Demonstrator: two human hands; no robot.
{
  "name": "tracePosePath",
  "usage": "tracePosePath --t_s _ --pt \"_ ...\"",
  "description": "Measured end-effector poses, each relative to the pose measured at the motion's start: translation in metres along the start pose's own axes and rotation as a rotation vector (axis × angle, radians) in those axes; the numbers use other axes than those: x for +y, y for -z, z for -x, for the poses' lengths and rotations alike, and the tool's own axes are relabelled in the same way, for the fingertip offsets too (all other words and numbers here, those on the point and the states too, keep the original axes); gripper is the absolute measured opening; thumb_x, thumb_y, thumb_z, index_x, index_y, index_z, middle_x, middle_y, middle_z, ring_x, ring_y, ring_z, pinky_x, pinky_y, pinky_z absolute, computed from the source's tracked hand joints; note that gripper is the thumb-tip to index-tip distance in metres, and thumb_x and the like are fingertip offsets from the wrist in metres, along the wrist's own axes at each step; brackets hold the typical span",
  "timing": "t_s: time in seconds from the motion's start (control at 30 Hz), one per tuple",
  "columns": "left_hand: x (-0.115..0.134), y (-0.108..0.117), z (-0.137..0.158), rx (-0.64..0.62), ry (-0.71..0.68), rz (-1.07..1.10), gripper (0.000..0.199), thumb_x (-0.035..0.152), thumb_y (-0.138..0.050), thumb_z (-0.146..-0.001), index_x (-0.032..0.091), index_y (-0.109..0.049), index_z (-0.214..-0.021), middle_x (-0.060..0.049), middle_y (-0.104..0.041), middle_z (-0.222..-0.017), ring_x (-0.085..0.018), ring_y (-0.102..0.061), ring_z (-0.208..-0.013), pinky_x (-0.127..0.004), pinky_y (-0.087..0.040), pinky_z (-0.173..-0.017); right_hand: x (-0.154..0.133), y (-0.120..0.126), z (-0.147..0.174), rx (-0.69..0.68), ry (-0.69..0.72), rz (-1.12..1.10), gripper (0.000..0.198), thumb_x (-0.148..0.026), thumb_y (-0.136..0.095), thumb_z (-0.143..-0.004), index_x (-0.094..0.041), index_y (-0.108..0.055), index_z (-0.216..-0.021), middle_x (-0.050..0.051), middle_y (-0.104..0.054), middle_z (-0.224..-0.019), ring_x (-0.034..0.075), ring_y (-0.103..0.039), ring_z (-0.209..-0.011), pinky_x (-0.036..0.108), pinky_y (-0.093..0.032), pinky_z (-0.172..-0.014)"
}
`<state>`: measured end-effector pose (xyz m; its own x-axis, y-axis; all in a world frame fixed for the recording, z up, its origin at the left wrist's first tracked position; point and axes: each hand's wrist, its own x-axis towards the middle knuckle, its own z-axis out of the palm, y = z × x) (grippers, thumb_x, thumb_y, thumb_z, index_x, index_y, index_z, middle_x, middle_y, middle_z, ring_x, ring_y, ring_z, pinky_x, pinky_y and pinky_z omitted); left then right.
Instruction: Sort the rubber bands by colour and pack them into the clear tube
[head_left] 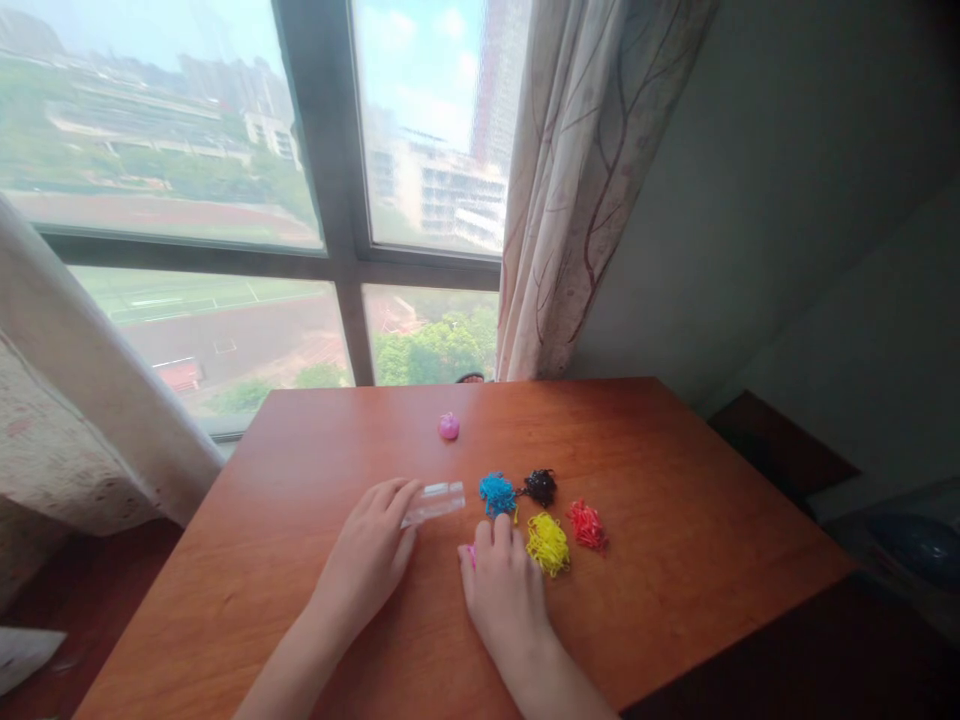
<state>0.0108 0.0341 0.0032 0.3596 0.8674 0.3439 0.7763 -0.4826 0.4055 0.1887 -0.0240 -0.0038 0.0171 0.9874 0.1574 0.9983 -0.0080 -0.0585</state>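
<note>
My left hand (375,535) is closed around the near end of a clear plastic case (444,499), which lies on the tabletop and points to the right. My right hand (504,585) rests low on the table with its fingers curled down over pink rubber bands (471,553). Only a sliver of pink shows by the thumb; the rest is hidden beneath the fingers. Just past those fingertips is a heap of blue rubber bands (496,493). Yellow rubber bands (548,544) lie close by on the right, with black ones (540,487) behind and red ones (588,526) farther right.
A small pink round object (448,427) sits toward the back of the brown wooden table (660,500). Beyond the table's far edge are a window (341,260) and a patterned curtain (577,190). Another curtain (97,370) hangs at the left.
</note>
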Motion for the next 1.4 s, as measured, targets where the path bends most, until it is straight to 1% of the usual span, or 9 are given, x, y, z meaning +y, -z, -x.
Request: tracePosePath --t_s 0.13,0.4,0.57,0.67,0.77,0.93,1.03,1.23,1.4 --pt "0.0 -0.001 -0.001 0.005 0.006 -0.009 0.041 0.013 -0.046 -0.083 0.016 -0.057 -0.122 -0.014 -0.063 -0.12 -0.029 -0.058 -0.111 -0.046 -0.051 -0.095 -0.001 -0.007 -0.002 0.003 0.044 0.005 0.002 -0.023 -0.053 -0.094 -0.022 -0.055 -0.093 0.007 -0.06 -0.096 0.022 -0.063 -0.081 0.028 -0.05 -0.057" --pt "0.0 -0.001 -0.001 0.022 -0.004 0.01 0.042 0.014 -0.048 -0.082 0.017 -0.058 -0.122 -0.013 -0.063 -0.12 -0.029 -0.059 -0.111 -0.046 -0.051 -0.096 0.001 -0.009 -0.008 -0.102 0.178 0.033 0.02 -0.002 -0.046 -0.09 -0.019 -0.057 -0.093 0.007 -0.063 -0.091 0.02 -0.066 -0.075 0.025 -0.049 -0.054" --pt "-0.002 -0.001 -0.001 0.02 0.003 0.024 0.041 0.015 -0.047 -0.083 0.017 -0.059 -0.122 -0.013 -0.063 -0.12 -0.029 -0.059 -0.111 -0.046 -0.051 -0.096 0.004 -0.008 -0.019 -0.135 0.054 -0.13 0.018 -0.009 -0.043 -0.096 -0.017 -0.058 -0.093 0.011 -0.066 -0.092 0.023 -0.068 -0.076 0.027 -0.047 -0.057" --pt "-0.002 0.0 -0.001 -0.004 0.011 0.022 0.039 0.016 -0.046 -0.085 0.015 -0.058 -0.123 -0.015 -0.062 -0.122 -0.029 -0.059 -0.113 -0.046 -0.05 -0.097 0.014 -0.007 -0.025 -0.125 -0.02 -0.36 0.013 -0.015 -0.048 -0.096 -0.017 -0.058 -0.088 0.009 -0.067 -0.083 0.021 -0.067 -0.071 0.026 -0.043 -0.057" --pt "-0.001 0.0 -0.001 -0.004 0.018 0.04 0.038 0.018 -0.047 -0.086 0.016 -0.058 -0.122 -0.014 -0.063 -0.121 -0.029 -0.059 -0.113 -0.046 -0.051 -0.096 0.028 -0.004 -0.029 -0.093 -0.075 -0.605 0.024 -0.025 -0.043 -0.099 -0.019 -0.053 -0.078 0.001 -0.06 -0.066 0.015 -0.06 -0.062 0.022 -0.037 -0.054" --pt "0.0 -0.001 -0.001 -0.002 0.016 0.084 0.038 0.018 -0.048 -0.086 0.018 -0.059 -0.122 -0.013 -0.064 -0.121 -0.028 -0.06 -0.112 -0.045 -0.051 -0.096 0.039 0.006 -0.032 -0.145 -0.365 -1.61 0.038 -0.052 -0.054 -0.089 -0.021 -0.041 -0.071 -0.009 -0.039 -0.057 0.005 -0.03 -0.041 0.017 -0.02 -0.039" --pt "0.004 -0.002 0.0 -0.006 0.022 0.148 0.037 0.021 -0.049 -0.088 0.02 -0.057 -0.124 -0.013 -0.064 -0.123 -0.027 -0.061 -0.113 -0.043 -0.052 -0.096 0.039 0.016 -0.037 -0.2 -0.463 -2.001 0.041 -0.052 -0.07 -0.078 -0.02 -0.045 -0.073 -0.011 -0.036 -0.056 0.003 -0.02 -0.04 0.015 -0.01 -0.035" --pt "0.029 0.004 0.0 -0.133 -0.037 0.387 0.034 0.027 -0.052 -0.093 0.024 -0.055 -0.126 -0.01 -0.065 -0.122 -0.022 -0.064 -0.108 -0.032 -0.053 -0.092 0.035 0.023 -0.065 -0.038 -0.421 -2.247 0.034 -0.042 -0.077 -0.075 -0.018 -0.053 -0.076 -0.011 -0.037 -0.053 0.002 -0.022 -0.04 0.013 -0.013 -0.032" --pt "0.045 0.006 -0.001 -0.168 -0.043 0.416 0.032 0.03 -0.052 -0.093 0.025 -0.056 -0.124 -0.01 -0.068 -0.116 -0.021 -0.066 -0.103 -0.031 -0.053 -0.09 0.031 0.011 -0.082 -0.114 -0.447 -2.425 0.034 -0.045 -0.075 -0.075 -0.02 -0.052 -0.078 -0.011 -0.04 -0.056 0.003 -0.025 -0.039 0.013 -0.017 -0.032"
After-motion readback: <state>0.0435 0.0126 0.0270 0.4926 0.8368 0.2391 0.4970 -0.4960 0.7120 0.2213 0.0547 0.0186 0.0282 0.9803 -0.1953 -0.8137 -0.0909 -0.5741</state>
